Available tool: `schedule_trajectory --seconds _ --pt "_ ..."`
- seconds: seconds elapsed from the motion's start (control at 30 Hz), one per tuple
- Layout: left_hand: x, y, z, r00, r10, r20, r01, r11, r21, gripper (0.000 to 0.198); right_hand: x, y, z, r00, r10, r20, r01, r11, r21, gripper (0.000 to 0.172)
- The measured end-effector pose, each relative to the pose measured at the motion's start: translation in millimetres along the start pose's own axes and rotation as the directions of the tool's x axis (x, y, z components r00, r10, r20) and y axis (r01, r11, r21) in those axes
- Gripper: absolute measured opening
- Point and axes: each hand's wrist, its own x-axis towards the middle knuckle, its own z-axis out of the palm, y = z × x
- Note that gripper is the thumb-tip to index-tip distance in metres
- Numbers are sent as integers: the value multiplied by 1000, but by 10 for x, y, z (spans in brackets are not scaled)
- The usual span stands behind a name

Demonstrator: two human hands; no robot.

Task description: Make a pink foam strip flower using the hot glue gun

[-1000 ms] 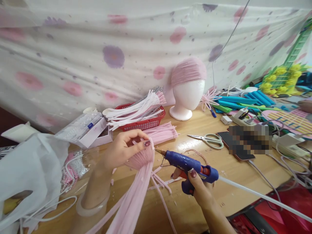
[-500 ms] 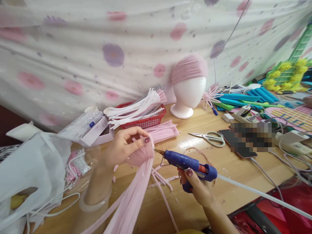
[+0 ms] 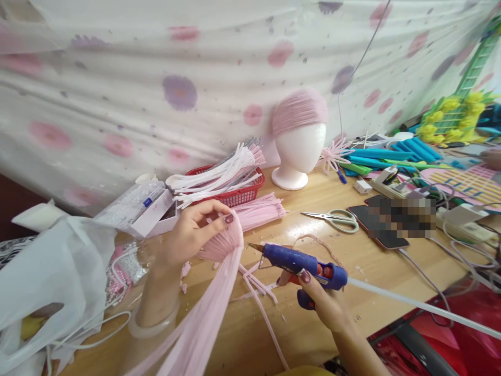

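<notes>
My left hand (image 3: 198,230) is closed on a curved piece built from pink pipe cleaners (image 3: 213,292), thumb pressed near its upper edge. Long strands hang from it towards me. In my right hand (image 3: 323,303) is a blue glue gun (image 3: 301,263) with a clear glue stick trailing out of its back. The gun's metal nozzle points left, a small gap away from the edge of the pink piece. A white foam head (image 3: 299,149) at the back wears a cap of pink pipe cleaners (image 3: 300,110).
Behind my left hand, a red basket (image 3: 235,197) holds white and pink pipe cleaners. Scissors (image 3: 332,219) and phones (image 3: 379,227) lie to the right, near cables and a power strip (image 3: 465,227). A white plastic bag (image 3: 50,292) and a bead box (image 3: 129,203) are on the left.
The glue gun's nozzle has moved slightly away from the pink piece's edge. My left hand keeps its grip, and the whole view has shifted a little.
</notes>
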Motion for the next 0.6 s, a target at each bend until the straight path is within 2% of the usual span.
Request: schedule_trajectory --seconds 0.07,0.13,0.23,0.3,0.5,0.6 --pt "-6 -6 -18 1000 11 -18 -11 1000 1 17 20 3 7 999 7 -46 -9 999 -46 48" --pt "-14 -7 -29 999 25 -31 -25 1000 4 16 75 -2 18 990 -10 -144 -13 987 -158 42" --pt "-30 5 -37 998 45 -40 -44 999 16 13 186 -22 20 942 -145 -301 2 903 -429 35" --pt "-46 17 -45 998 47 -44 -46 999 27 13 234 -38 10 906 -236 -351 7 838 -546 35" --pt "-98 29 -76 998 33 -47 -31 998 48 14 133 -51 -18 839 -274 -470 -52 819 -572 30" --pt "-92 37 -66 997 40 -67 -38 999 29 11 92 -13 -28 849 -256 -462 -45 837 -546 30"
